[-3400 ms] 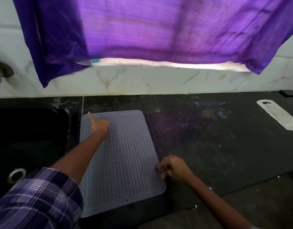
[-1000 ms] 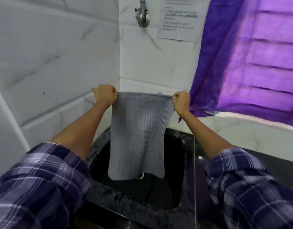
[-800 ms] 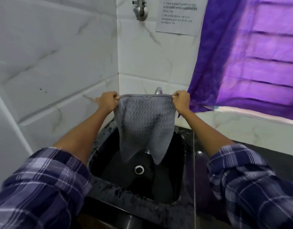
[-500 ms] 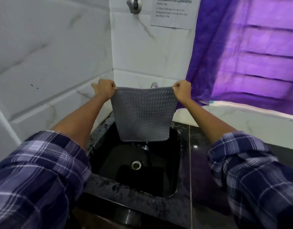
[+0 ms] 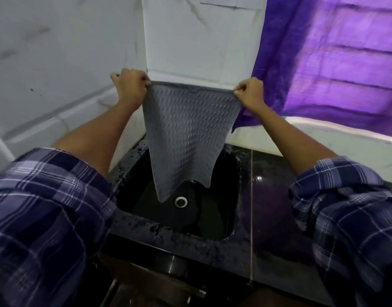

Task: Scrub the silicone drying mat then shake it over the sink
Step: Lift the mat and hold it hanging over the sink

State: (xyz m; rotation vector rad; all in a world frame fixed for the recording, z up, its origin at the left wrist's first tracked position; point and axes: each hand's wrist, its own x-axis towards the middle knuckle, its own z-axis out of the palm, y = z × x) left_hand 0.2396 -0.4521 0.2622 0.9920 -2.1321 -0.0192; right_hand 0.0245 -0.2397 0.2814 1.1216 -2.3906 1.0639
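Silicone drying mat (image 5: 186,138), grey and studded with rows of small raised bumps, hangs over the black sink (image 5: 231,196), held up by its top edge. The left hand (image 5: 130,88) has its fingers curled round the top left corner, and the right hand (image 5: 250,94) pinches the top right corner between thumb and curled fingers, so the upper edge is stretched nearly straight between them. Below that the mat narrows and curls inward, its lower end dangling in two points just above the round metal drain (image 5: 181,201). The sink sits in a dark, glossy table (image 5: 272,209), whose rim near the basin is speckled with water drops. White marble-look tiles (image 5: 57,63) cover the wall on the left and behind the sink, meeting in a corner just behind the left hand. A sheet of paper (image 5: 232,2) is stuck to the back wall at the top, too cut off to read. On the right a purple curtain (image 5: 323,52) hangs, glowing with daylight, its lower corner drooping behind the right hand. Both forearms come out of rolled-up blue plaid sleeves (image 5: 42,207).
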